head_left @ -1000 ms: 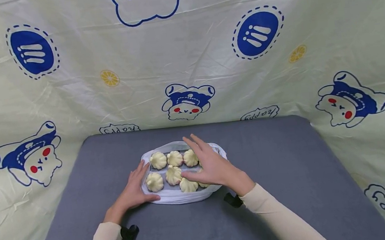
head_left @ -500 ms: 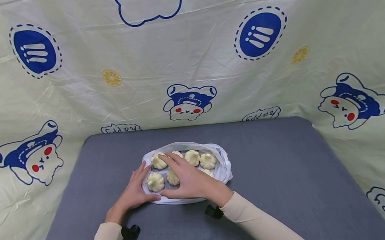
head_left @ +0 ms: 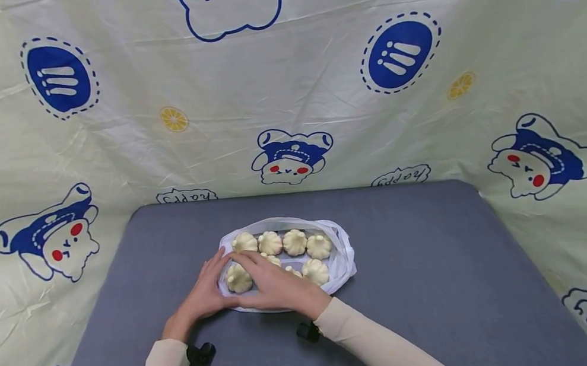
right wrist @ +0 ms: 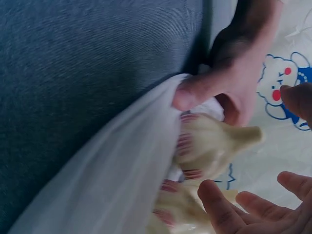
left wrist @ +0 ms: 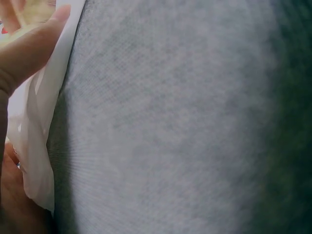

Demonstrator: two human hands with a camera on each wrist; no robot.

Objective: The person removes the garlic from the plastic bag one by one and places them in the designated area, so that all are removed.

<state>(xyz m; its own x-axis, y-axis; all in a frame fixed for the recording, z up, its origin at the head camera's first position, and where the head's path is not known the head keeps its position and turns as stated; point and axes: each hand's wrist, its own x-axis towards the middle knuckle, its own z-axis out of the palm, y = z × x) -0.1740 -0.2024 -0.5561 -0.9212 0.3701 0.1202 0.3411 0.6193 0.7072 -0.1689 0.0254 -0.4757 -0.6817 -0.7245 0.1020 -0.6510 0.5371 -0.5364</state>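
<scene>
Several garlic bulbs [head_left: 295, 242] with pinkish streaks lie in rows inside an opened white plastic bag [head_left: 345, 255] on the table. My left hand [head_left: 205, 290] grips the bag's left end, its thumb on the front rim and its fingers spread along the side. In the right wrist view, the left thumb [right wrist: 192, 95] presses the bag's edge beside a garlic bulb [right wrist: 209, 146] with its stem. My right hand [head_left: 274, 286] reaches over the bag, fingers spread above the front-left garlic bulb [head_left: 238, 279]. It partly covers the bulbs beneath it.
A grey cloth-covered table [head_left: 432, 276] spreads around the bag. Behind and beside it hangs a pale curtain [head_left: 215, 155] with blue cartoon prints. A black wrist strap [head_left: 201, 355] shows under my left wrist, another under the right.
My right hand has moved left across the bag, from over its right half to the front-left bulb. The bulbs at right have come into sight. My left hand stays at the left end.
</scene>
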